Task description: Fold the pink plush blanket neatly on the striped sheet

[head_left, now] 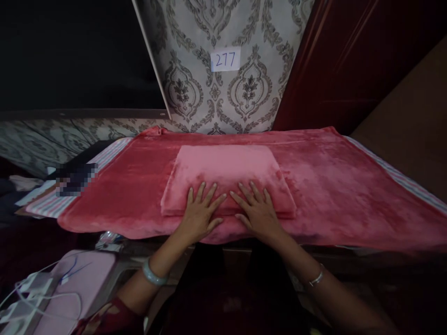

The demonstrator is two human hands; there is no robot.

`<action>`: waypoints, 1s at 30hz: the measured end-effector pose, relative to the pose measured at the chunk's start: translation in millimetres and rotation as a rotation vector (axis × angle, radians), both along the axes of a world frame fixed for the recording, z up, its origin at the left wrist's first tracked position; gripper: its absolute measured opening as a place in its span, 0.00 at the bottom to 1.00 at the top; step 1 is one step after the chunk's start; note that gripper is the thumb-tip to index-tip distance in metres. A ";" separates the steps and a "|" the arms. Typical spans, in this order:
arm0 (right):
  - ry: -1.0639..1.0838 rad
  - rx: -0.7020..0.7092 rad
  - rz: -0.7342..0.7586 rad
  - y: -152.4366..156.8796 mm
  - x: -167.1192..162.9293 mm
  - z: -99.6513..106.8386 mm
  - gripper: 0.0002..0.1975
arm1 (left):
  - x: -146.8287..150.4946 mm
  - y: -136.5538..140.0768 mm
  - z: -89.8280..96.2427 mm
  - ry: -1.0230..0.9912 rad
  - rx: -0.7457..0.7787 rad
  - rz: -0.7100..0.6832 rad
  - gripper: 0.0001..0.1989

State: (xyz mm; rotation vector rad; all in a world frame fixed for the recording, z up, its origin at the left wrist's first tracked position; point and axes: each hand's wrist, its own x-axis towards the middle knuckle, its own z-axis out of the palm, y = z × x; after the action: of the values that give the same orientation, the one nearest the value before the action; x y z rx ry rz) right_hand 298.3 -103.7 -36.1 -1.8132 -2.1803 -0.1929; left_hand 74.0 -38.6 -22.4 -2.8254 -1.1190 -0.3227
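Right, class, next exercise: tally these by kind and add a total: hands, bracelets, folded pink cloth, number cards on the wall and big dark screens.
Left hand and right hand: 2
Left bracelet and right bracelet: 2
Folded pink cloth: 1
Number card: 1
Big dark screen: 1
Total: 7

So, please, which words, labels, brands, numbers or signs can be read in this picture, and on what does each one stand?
"277": handwritten in blue on the white card on the wall.
Small mark on the lower frame of the screen: too small to read.
Folded cloth: no text visible.
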 end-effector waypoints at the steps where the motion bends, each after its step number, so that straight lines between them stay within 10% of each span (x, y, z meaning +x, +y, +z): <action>1: -0.009 0.001 0.002 -1.0 -1.6 -6.0 0.31 | -0.3 -1.3 -7.7 -0.009 0.009 0.005 0.37; 21: 0.053 0.095 -0.216 -27.2 55.2 -37.7 0.29 | -67.7 8.8 -23.1 -0.127 0.055 0.278 0.30; 30: 0.099 0.075 -0.188 -2.4 56.5 -3.9 0.26 | -53.3 28.4 17.5 -0.177 0.009 0.212 0.24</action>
State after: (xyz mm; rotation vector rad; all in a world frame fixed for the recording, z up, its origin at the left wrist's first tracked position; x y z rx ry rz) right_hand 354.8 -106.2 -40.0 -1.9413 -1.9107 -0.2170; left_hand 20.7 -10.3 -5.0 -2.6802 -1.4320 -0.5655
